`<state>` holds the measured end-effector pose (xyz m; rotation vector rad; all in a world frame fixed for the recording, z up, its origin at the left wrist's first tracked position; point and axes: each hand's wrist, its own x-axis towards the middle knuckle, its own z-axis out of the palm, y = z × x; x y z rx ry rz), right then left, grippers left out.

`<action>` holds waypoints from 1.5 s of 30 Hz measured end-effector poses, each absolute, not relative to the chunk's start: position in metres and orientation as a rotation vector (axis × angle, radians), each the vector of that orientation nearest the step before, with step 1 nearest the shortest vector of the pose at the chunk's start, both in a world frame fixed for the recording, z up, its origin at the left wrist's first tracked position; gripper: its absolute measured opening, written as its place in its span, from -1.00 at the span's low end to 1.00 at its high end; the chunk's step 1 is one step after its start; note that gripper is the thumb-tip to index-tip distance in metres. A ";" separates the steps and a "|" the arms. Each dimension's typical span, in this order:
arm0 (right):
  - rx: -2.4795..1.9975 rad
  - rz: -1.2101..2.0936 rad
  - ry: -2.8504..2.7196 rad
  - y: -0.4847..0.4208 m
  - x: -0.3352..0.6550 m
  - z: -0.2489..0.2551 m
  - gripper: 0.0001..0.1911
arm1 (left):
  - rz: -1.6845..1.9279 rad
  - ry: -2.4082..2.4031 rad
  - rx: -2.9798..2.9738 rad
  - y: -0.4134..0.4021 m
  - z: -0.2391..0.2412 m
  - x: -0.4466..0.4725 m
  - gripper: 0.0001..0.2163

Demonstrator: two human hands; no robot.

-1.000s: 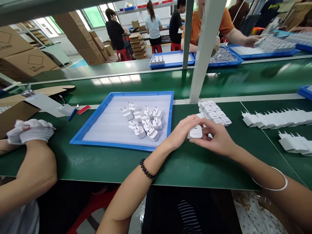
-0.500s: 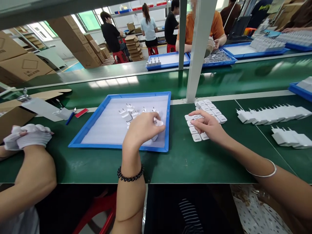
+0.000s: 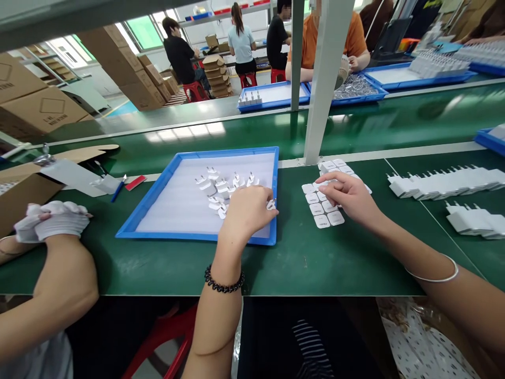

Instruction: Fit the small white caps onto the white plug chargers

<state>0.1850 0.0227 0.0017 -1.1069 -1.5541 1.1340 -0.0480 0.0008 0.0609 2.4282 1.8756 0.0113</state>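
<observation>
My left hand is over the right rim of a blue tray, its fingers closed on a white plug adapter whose pins point up. Several more white plug adapters lie in the tray behind and beside that hand. To the right, my right hand hovers over rows of rounded white squares with small print. Its fingers are bent with thumb and fingertips close together; whatever is between them is hidden.
Lined-up white adapters and a smaller group sit on the right. A white post rises behind the squares. At left are a co-worker's gloved hand, a blue pen-like tool and a red piece.
My left hand has moved right with the adapter, from inside the tray to its right rim, uncovering more adapters. My right hand has shifted slightly right, its fingertips drawn closer together.
</observation>
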 end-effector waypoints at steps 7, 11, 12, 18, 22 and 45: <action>-1.350 0.868 -1.648 0.030 0.192 -0.001 -0.84 | -0.115 1.984 2.418 0.004 0.059 -0.051 -0.85; -1.554 0.483 -1.859 0.032 0.194 -0.006 -0.88 | -0.128 1.985 2.488 0.003 0.056 -0.053 -0.74; -1.573 0.429 -1.875 0.033 0.195 -0.006 -0.88 | -0.141 1.990 2.513 0.003 0.055 -0.053 -0.73; -1.735 0.154 -1.885 0.048 0.211 -0.005 -0.64 | -0.175 2.023 2.596 0.001 0.051 -0.050 -0.71; -1.978 0.279 -1.943 0.061 0.223 -0.009 -0.24 | -0.047 1.985 2.672 0.000 0.050 -0.042 -0.83; -1.792 0.263 -1.829 0.074 0.214 -0.022 -0.42 | 0.078 1.280 2.877 0.011 -0.016 0.026 -0.68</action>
